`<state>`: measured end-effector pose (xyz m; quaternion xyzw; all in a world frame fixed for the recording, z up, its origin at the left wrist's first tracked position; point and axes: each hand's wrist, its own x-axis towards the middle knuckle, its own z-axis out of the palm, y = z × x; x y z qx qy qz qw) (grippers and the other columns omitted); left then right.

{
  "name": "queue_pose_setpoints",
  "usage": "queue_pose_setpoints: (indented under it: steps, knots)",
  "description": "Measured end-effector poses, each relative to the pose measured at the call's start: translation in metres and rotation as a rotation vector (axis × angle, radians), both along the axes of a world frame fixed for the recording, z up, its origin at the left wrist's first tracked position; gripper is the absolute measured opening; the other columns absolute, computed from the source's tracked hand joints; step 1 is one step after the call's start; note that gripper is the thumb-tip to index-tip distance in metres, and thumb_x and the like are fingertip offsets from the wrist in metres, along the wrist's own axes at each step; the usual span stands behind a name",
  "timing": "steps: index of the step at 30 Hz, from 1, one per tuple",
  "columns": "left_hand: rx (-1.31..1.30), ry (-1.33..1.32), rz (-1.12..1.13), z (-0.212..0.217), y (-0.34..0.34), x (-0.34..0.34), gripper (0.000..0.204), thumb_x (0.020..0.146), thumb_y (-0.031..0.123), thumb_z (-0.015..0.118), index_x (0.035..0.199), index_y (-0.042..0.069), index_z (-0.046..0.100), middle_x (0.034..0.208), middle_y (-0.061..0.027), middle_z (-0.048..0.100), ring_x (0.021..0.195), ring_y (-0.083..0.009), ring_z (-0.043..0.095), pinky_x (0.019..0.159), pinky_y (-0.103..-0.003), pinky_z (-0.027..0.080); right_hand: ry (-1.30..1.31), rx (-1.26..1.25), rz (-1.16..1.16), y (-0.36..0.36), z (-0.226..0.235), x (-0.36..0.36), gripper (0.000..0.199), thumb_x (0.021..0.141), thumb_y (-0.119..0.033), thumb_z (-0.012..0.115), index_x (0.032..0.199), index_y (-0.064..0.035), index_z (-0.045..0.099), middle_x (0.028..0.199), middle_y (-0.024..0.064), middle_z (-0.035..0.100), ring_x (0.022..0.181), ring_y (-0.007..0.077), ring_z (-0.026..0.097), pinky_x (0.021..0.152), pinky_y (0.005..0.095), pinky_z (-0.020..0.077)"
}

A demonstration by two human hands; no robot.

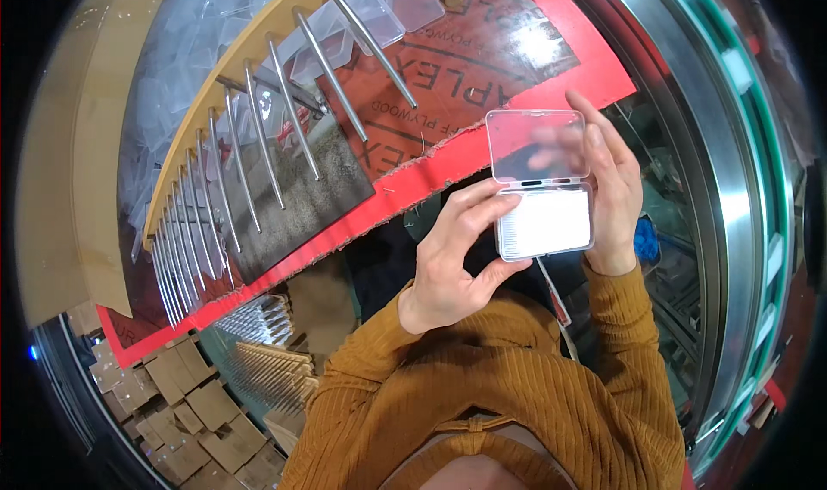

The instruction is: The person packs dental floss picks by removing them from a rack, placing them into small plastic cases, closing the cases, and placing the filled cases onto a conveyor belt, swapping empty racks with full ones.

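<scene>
- Clear box (544,182), lid raised, white contents (551,219): between the hands.
- Left hand (452,253): thumb and fingers gripping the box's left side.
- Right hand (615,184): fingers extended, partly behind the lid; contact unclear.

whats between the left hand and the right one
An open, clear plastic box with white contents lies between the left hand and the right hand; the head view shows it.
</scene>
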<state>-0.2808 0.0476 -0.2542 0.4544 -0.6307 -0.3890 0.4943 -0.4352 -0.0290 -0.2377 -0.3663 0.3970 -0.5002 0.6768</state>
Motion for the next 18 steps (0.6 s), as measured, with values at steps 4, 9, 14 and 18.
queue_pose_setpoints:
  steps: [4, 9, 14, 18]
  knots:
    - [0.238, 0.638, 0.03, 0.004, 0.004, 0.0, 0.062, 0.07, -0.003, 0.068, 0.124, 0.001, 0.037, 0.125, -0.0138, 0.041, 0.115, -0.0231, 0.043, 0.092, -0.035, 0.041, -0.034, -0.159, -0.072, 0.013, -0.003, 0.009, 0.033, 0.088, -0.01, 0.047, 0.118, 0.0036, 0.041, 0.101, 0.019, 0.058, 0.085, 0.0217, 0.06, 0.074, 0.0312, 0.0494]
    - [0.293, 0.694, 0.004, 0.009, -0.002, 0.035, 0.066, 0.072, -0.003, 0.066, 0.128, -0.001, 0.032, 0.125, -0.011, 0.041, 0.117, -0.0189, 0.04, 0.094, -0.032, 0.037, 0.264, -0.88, 0.126, 0.011, -0.012, 0.022, 0.047, 0.065, -0.007, 0.073, 0.104, -0.0016, 0.047, 0.104, 0.0186, 0.055, 0.096, 0.033, 0.057, 0.08, 0.0392, 0.048]
    - [0.303, 0.79, 0.094, 0.015, -0.003, 0.043, 0.065, 0.073, 0.003, 0.068, 0.128, -0.001, 0.034, 0.121, -0.0081, 0.044, 0.114, -0.018, 0.042, 0.092, -0.03, 0.039, 0.531, -1.223, 0.024, 0.014, -0.008, 0.044, 0.047, 0.056, -0.008, 0.078, 0.094, -0.0023, 0.052, 0.094, 0.0144, 0.058, 0.087, 0.034, 0.06, 0.071, 0.0386, 0.0514]
    - [0.069, 0.175, -0.088, 0.037, -0.013, 0.064, 0.047, 0.074, 0.007, 0.067, 0.117, 0.004, 0.049, 0.11, -0.0086, 0.051, 0.104, -0.0215, 0.05, 0.082, -0.031, 0.045, 0.469, -1.117, 0.048, 0.021, 0.002, 0.043, 0.041, 0.06, -0.008, 0.076, 0.094, -0.0005, 0.054, 0.09, 0.0155, 0.06, 0.084, 0.0335, 0.061, 0.069, 0.0376, 0.0513]
